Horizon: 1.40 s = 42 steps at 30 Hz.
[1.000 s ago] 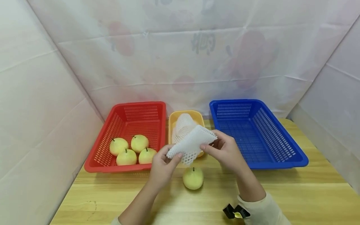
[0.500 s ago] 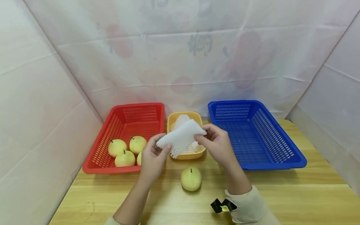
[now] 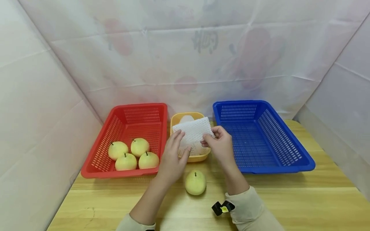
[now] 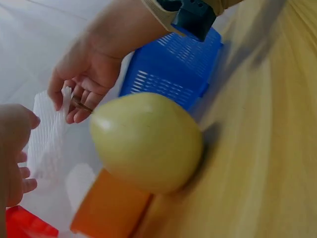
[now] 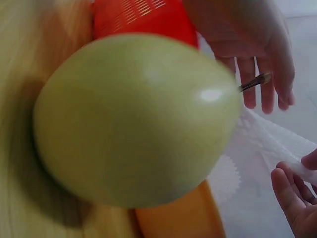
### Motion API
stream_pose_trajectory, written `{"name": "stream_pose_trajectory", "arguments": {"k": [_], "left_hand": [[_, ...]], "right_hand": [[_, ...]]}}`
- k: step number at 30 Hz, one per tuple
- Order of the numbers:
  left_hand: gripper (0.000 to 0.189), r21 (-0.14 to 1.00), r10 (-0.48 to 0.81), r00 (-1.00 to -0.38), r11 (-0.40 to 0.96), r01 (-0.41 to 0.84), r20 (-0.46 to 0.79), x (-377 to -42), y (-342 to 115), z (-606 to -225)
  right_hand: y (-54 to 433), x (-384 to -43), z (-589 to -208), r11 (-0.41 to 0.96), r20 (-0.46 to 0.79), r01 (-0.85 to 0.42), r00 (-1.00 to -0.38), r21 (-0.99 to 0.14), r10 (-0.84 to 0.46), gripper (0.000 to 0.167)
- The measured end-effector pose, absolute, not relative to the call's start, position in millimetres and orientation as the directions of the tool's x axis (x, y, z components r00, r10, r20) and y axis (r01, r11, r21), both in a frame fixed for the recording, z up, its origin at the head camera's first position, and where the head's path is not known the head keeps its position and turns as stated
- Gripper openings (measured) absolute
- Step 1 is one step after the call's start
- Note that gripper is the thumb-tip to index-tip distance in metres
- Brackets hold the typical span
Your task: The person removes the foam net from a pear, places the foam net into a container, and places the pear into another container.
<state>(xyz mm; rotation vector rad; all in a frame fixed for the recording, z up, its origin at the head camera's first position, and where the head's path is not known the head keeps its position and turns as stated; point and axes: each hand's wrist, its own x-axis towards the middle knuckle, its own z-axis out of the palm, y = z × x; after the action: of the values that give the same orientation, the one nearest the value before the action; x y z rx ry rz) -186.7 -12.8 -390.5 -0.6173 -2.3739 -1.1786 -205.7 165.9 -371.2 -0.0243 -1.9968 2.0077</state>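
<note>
A white foam net sleeve (image 3: 192, 130), flattened, hangs over the small yellow basket in the head view. My right hand (image 3: 220, 144) pinches its right side between thumb and fingers. Beside its left edge, my left hand (image 3: 173, 157) has its fingers spread and fairly straight; the right wrist view shows that left hand (image 5: 252, 44) with nothing gripped. A yellow-green pear (image 3: 195, 183) stands stem up on the table between my forearms. The same pear (image 4: 148, 144) fills much of the left wrist view.
A red basket (image 3: 118, 175) at left holds several pears (image 3: 126, 162). In the middle, the yellow basket (image 3: 199, 158) contains more white foam nets. A blue basket (image 3: 284, 170) stands at right on the wooden table (image 3: 289, 199). White cloth walls (image 3: 185, 64) enclose the back and sides.
My left fingers have let go of the sleeve's left end and straightened. The sleeve, in my right hand, has moved slightly up and lies flatter to view. The pear stays in place.
</note>
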Motion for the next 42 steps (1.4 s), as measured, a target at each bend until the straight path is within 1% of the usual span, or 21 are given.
{"name": "stream_pose_trajectory", "arguments": {"k": [2,6,13,17,19,23,27,30,32,34,35,36,38,40,42], "left_hand": [[0.049,0.613,0.252,-0.833,0.579,0.538,0.493,-188,-11,-395],[0.045,0.576,0.318,-0.847,0.627,0.525,0.426,-189,-7,-402],[0.041,0.544,0.372,-0.860,0.667,0.509,0.349,-194,-3,-414],[0.039,0.494,0.393,-0.858,0.702,0.513,0.331,-197,0,-424],[0.038,0.467,0.397,-0.858,0.721,0.512,0.327,-197,1,-427],[0.037,0.418,0.390,-0.861,0.758,0.501,0.327,-197,2,-430],[0.037,0.371,0.395,-0.858,0.782,0.502,0.328,-196,1,-431],[0.036,0.357,0.402,-0.857,0.786,0.504,0.323,-196,0,-431],[0.035,0.359,0.406,-0.856,0.784,0.506,0.320,-196,-1,-432],[0.035,0.360,0.409,-0.856,0.783,0.507,0.315,-196,-2,-432],[0.035,0.360,0.411,-0.856,0.783,0.507,0.313,-196,-2,-433],[0.035,0.357,0.413,-0.857,0.785,0.507,0.309,-196,-2,-433],[0.035,0.349,0.416,-0.859,0.790,0.504,0.300,-197,-2,-433],[0.035,0.339,0.418,-0.861,0.797,0.500,0.288,-197,-2,-434],[0.035,0.335,0.419,-0.864,0.800,0.497,0.280,-196,-2,-434]], "right_hand": [[165,-209,-377,0.047,0.185,-0.179,-0.957,-0.983,0.223,0.015],[164,-212,-383,0.108,0.137,-0.116,-0.968,-0.987,0.209,0.021],[158,-216,-396,0.192,0.097,-0.061,-0.978,-0.980,0.184,0.039],[158,-216,-401,0.329,0.071,-0.016,-0.986,-0.944,0.154,0.051],[159,-215,-401,0.432,0.082,-0.009,-0.985,-0.902,0.151,0.055],[159,-214,-401,0.621,0.175,-0.046,-0.973,-0.782,0.149,0.059],[159,-215,-405,0.774,0.322,-0.133,-0.942,-0.619,0.096,0.056],[157,-215,-410,0.850,0.420,-0.183,-0.906,-0.495,0.049,0.056],[157,-216,-414,0.877,0.476,-0.207,-0.879,-0.433,0.028,0.063],[157,-217,-416,0.890,0.522,-0.233,-0.853,-0.392,0.007,0.071],[157,-217,-417,0.893,0.543,-0.246,-0.840,-0.376,-0.003,0.072],[157,-217,-417,0.896,0.561,-0.260,-0.827,-0.361,-0.014,0.072],[157,-216,-417,0.897,0.590,-0.287,-0.807,-0.337,-0.037,0.065],[158,-215,-415,0.895,0.602,-0.314,-0.796,-0.318,-0.065,0.053],[158,-215,-414,0.892,0.581,-0.326,-0.809,-0.312,-0.092,0.040]]}}
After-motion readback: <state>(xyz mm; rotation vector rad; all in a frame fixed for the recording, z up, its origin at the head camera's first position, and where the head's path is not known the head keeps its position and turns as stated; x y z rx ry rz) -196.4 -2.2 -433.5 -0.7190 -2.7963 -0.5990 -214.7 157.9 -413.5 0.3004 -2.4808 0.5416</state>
